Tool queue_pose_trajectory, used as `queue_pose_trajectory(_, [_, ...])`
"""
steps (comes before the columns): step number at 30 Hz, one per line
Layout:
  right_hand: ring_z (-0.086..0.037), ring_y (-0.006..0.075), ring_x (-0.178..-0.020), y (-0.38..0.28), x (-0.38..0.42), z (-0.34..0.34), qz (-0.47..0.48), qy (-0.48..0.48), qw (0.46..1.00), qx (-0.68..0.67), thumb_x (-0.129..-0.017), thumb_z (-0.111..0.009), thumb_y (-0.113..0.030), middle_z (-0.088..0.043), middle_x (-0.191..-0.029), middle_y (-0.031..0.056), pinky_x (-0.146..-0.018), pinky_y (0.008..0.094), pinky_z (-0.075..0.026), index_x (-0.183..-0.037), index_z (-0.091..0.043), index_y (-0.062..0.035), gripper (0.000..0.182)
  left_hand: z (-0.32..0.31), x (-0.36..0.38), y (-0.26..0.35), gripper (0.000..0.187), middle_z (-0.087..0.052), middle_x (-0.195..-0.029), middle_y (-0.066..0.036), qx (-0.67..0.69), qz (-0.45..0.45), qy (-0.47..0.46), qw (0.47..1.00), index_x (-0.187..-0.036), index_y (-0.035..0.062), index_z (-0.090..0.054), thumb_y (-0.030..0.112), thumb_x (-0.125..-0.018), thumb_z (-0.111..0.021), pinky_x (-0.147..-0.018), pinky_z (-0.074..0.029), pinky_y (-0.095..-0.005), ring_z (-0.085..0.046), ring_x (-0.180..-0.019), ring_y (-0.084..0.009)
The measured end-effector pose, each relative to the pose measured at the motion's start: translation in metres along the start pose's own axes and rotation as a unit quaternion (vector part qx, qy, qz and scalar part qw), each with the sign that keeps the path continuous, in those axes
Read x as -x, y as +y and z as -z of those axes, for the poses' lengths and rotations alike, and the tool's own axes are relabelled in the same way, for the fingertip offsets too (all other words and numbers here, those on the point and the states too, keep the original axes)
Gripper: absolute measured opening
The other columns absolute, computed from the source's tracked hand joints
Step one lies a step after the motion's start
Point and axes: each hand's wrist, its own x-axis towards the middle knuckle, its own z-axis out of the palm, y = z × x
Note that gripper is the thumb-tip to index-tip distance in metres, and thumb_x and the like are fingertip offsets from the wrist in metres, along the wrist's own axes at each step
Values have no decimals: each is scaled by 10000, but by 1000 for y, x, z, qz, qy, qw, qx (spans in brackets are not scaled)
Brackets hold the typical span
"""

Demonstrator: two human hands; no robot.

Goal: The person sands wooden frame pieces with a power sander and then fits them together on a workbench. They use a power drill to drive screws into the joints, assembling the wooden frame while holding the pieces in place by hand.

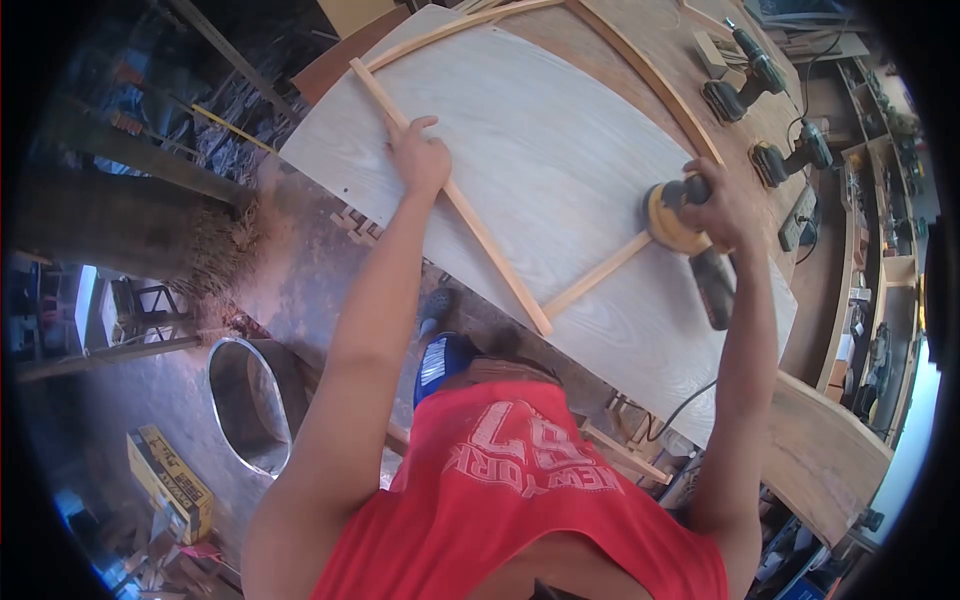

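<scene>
A rectangular frame of thin wooden strips (490, 247) lies on a pale plywood sheet (540, 130). My left hand (420, 158) rests on the frame's near long strip, toward its left end, its fingers wrapped over the wood. In my right hand (722, 205) is a yellow and black power sander (668, 215), gripped by its top. The sander sits over the right part of the frame, where a short strip (600, 272) meets it, and hides that corner. A dark dust canister (712, 288) hangs off the sander's near side.
Two cordless drills, one (745, 80) above the other (792, 155), lie on the workbench (640, 30) at the right. Shelves (870, 230) stand beyond. A black cable (685, 402) crosses the sheet's near edge. A metal hoop (248, 405) and a yellow box (170, 480) are on the floor.
</scene>
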Motion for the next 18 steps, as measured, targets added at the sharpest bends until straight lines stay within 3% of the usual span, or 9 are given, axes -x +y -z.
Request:
queue_pose_trajectory(4, [-642, 368, -1053, -85, 61, -21, 32, -20, 999, 20, -685, -782, -213, -609, -1149, 152, -897, 464, -546, -1209, -649, -187, 542, 1, -3, -3, 364, -276, -1560, -371, 5, -7, -6, 1000, -1176, 107, -716, 46, -836, -601, -1223, -201, -542, -224, -1514, -443])
queue_pose_trajectory(8, [-642, 373, -1052, -125, 98, -41, 34, 15, 999, -18, -670, -794, -213, -607, -1168, 154, -888, 471, -556, -1206, -653, -199, 554, 1, 0, -16, 358, -282, -1530, -413, 36, -31, 0, 999, -1169, 91, -717, 44, -837, -592, -1226, -223, -493, -222, -1499, -492])
queue_pose_trajectory(15, [-653, 385, -1037, -137, 119, -53, -13, 46, 999, -15, -678, -802, -257, -599, -1146, 163, -851, 470, -568, -1229, -641, -220, 575, 8, -6, -15, 352, -429, -1422, -426, -6, -72, -25, 997, -1156, 95, -726, 56, -825, -612, -1237, -225, -480, -260, -1474, -511])
queue_pose_trajectory(18, [-657, 385, -1026, -121, 109, -50, -90, 60, 994, -24, -697, -789, -263, -600, -1147, 160, -846, 467, -569, -1241, -637, -224, 567, 0, -8, -21, 396, -427, -1457, -385, -9, -74, -29, 997, -1216, 96, -692, 64, -829, -614, -1241, -191, -513, -256, -1463, -532])
